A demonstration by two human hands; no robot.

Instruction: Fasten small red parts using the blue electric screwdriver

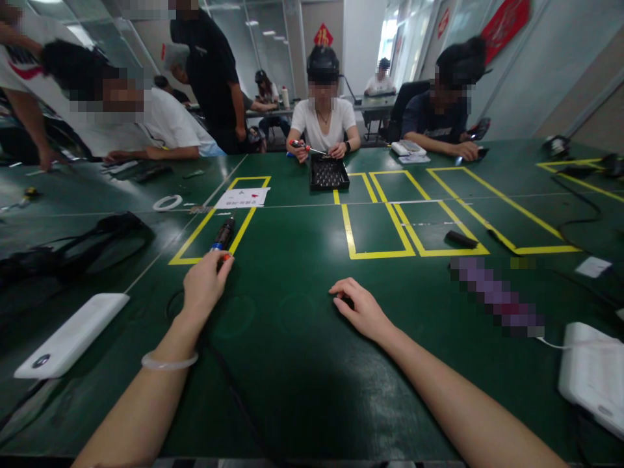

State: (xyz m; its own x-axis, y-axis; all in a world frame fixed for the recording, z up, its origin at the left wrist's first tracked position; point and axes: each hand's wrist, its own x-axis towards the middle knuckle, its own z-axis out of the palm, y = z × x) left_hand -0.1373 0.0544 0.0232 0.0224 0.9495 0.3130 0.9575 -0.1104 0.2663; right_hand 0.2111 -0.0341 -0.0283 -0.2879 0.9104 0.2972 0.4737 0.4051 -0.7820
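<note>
My left hand (205,284) reaches forward over the green table (302,364), and its fingertips close on the near end of a black screwdriver-like tool (223,235) that lies along a yellow tape line. A pale bangle circles that wrist. My right hand (361,310) rests on the table near the middle, fingers curled, with a small dark thing under the fingertips that I cannot make out.
A white power bank (73,335) lies at the left and a white device (592,374) at the right. Yellow taped boxes (375,227) mark the table. A black tray (329,174) sits before a person opposite. A small black part (461,239) and cables lie right.
</note>
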